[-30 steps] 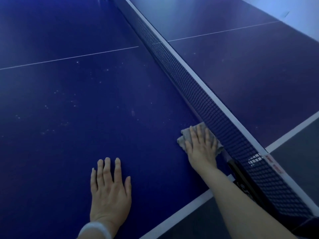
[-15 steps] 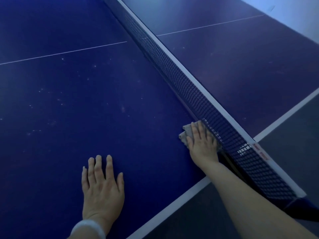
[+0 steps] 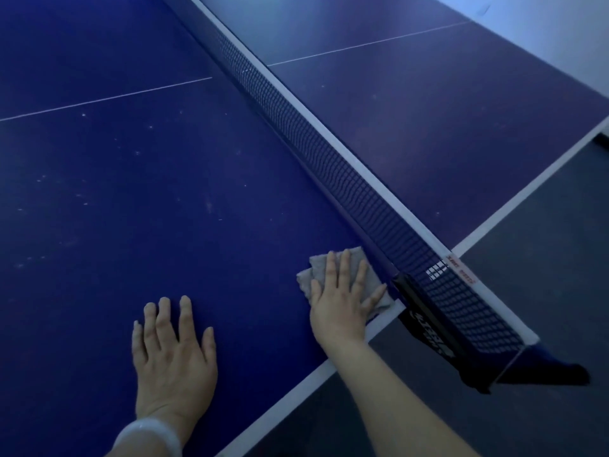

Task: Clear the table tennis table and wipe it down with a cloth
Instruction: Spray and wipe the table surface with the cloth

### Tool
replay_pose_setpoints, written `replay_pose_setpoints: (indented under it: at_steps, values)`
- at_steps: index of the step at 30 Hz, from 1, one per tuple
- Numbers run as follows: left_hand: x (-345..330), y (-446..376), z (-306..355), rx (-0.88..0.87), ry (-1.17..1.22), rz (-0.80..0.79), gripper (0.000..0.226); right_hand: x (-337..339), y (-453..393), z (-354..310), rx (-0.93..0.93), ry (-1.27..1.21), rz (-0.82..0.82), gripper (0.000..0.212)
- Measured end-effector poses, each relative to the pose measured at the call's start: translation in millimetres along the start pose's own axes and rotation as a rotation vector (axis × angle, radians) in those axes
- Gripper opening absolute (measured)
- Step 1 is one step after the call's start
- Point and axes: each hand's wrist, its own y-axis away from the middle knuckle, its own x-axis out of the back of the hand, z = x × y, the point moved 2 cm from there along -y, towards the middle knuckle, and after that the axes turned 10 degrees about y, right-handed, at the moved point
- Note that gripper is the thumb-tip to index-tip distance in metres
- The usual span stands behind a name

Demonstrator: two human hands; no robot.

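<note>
Beside the net (image 3: 329,153), the right hand (image 3: 342,301) presses the cloth (image 3: 354,258) flat, fingers spread; it could snag the net post (image 3: 428,321), seemingly touching.

Surface (image 3: 164,192) smooth matt blue, speckled with pale dust; cloth (image 3: 375,285) grey, soft woven fabric; net (image 3: 346,173) dark mesh, white tape.

The surface (image 3: 138,179) is deep blue, crossed by thin white lines and edged in white, flecked with pale specks. The net (image 3: 346,183) is dark mesh with a white top band bearing small red lettering. The cloth (image 3: 311,275) is grey. A white cuff (image 3: 148,437) shows at one wrist. The floor (image 3: 543,291) is dark grey.
</note>
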Motion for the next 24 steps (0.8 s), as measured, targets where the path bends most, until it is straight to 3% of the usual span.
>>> replay_pose_setpoints:
  at_steps: [5, 12, 20, 24]
  values:
    - [-0.6, 0.3, 0.1, -0.01, 0.008, 0.005, 0.066, -10.7, 53.7, 1.9, 0.164, 0.011, 0.065, 0.063]
    - [-1.0, 0.0, 1.2, 0.0, 0.0, 0.0, 0.069, -0.2, -7.6, 31.6, 0.214, 0.088, 0.051, 0.059]
    - [-0.6, -0.2, -0.6, -0.009, 0.011, 0.0, 0.068, -14.7, 31.4, 59.1, 0.102, 0.094, 0.049, 0.061]
    - [-1.2, -0.4, -1.6, -0.012, 0.006, 0.007, 0.067, -8.8, 22.2, 36.4, 0.049, 0.061, 0.024, 0.065]
